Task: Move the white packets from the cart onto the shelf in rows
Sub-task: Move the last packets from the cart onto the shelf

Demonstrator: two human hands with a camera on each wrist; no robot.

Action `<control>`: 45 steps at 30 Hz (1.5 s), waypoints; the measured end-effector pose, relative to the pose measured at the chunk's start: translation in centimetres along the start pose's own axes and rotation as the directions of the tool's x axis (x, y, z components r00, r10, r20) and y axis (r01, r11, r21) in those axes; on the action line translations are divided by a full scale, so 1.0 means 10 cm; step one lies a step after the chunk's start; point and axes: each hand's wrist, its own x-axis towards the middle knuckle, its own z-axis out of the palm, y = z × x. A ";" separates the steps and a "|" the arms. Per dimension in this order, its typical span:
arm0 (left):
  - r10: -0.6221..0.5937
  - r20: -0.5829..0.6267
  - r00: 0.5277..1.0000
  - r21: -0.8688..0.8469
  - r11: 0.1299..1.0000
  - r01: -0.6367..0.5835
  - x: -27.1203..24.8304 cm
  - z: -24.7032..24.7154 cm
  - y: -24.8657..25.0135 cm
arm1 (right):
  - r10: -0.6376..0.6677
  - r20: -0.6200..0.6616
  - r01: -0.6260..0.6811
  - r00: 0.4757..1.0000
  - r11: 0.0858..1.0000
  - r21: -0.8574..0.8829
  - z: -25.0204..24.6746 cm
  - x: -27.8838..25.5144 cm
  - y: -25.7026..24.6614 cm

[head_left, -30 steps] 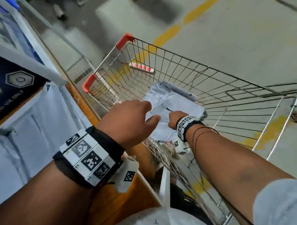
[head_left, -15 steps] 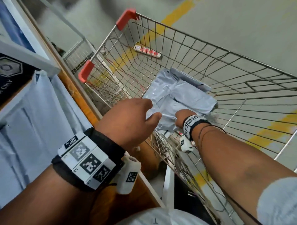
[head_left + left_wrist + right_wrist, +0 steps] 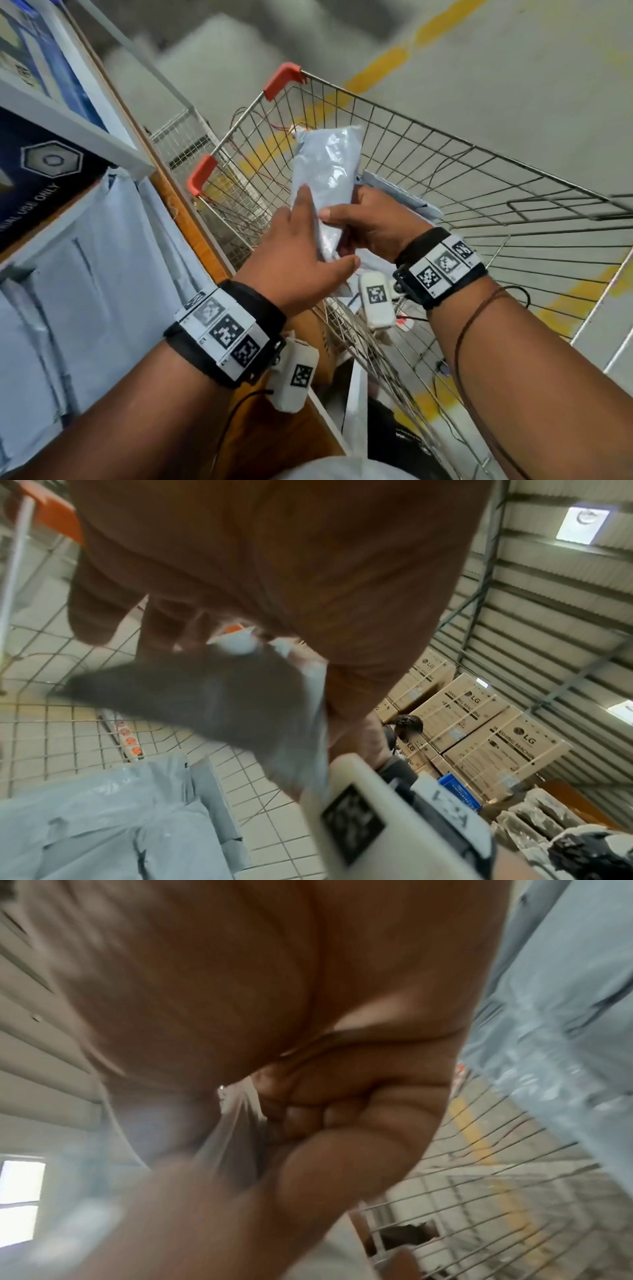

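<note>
A white plastic packet (image 3: 325, 171) stands upright above the wire cart (image 3: 445, 137). My right hand (image 3: 366, 222) grips its lower part, thumb across the front; the right wrist view shows my curled fingers bunching the plastic (image 3: 236, 1123). My left hand (image 3: 301, 240) touches the packet's left side with straight fingers, its thumb spread beneath the lower end. The left wrist view shows the packet's shaded face (image 3: 205, 696) under my palm. More white packets (image 3: 397, 195) (image 3: 103, 818) lie on the cart's floor. The shelf (image 3: 191, 222) at left holds packets (image 3: 85, 257) standing in a row.
A dark printed box (image 3: 34, 178) sits on the shelf level above the packets. A white power strip (image 3: 128, 739) lies in the cart. Cardboard appliance boxes (image 3: 479, 723) are stacked far off, with a person (image 3: 405, 723) by them. Concrete floor with yellow lines surrounds the cart.
My right hand has lifted one packet out of the cart's pile and stood it upright. My left hand, which hovered above the cart, now touches that packet.
</note>
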 end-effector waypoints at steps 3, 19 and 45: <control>-0.012 -0.102 0.995 -0.078 0.997 0.004 0.01 -0.02 0.01 | -0.062 0.096 0.051 0.993 0.992 0.112 0.04 -0.07 -0.18; -0.091 -0.193 0.977 -0.152 0.986 0.062 0.00 -0.10 -0.12 | 0.148 -0.599 -0.607 0.787 0.014 -0.794 -0.99 0.47 2.03; -0.123 -0.119 0.985 -0.334 0.939 0.077 0.02 -0.06 -0.12 | 0.262 -0.566 -0.108 0.782 0.951 0.291 -0.53 0.13 0.84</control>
